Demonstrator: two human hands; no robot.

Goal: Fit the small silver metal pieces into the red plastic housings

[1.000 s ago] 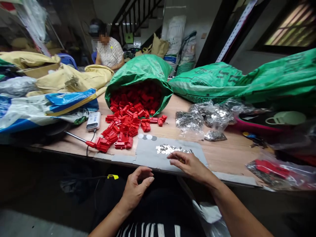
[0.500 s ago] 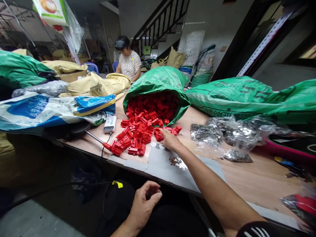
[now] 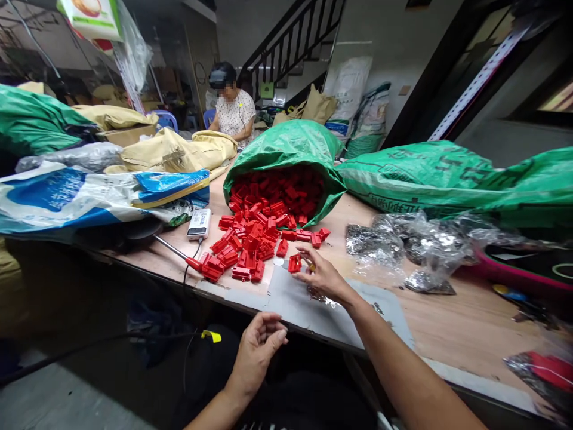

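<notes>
Over the grey mat, my right hand pinches a small red plastic part between thumb and fingers. The part looks like a little open box. Beneath that hand lies a small heap of shiny metal pieces, partly covered by it. My left hand hovers empty just in front of the table edge, fingers loosely curled and apart from the thumb. Behind, a pile of similar red parts spills from the mouth of a green woven sack.
Plastic bags of metal pieces lie on the right. A white power bank with a cable stands left of the pile, near a blue-and-white sack. More green sacking fills the back right. A person sits across the table.
My right hand has drawn back from the pile towards me, now with one red part in its fingers. My left hand has risen slightly.
</notes>
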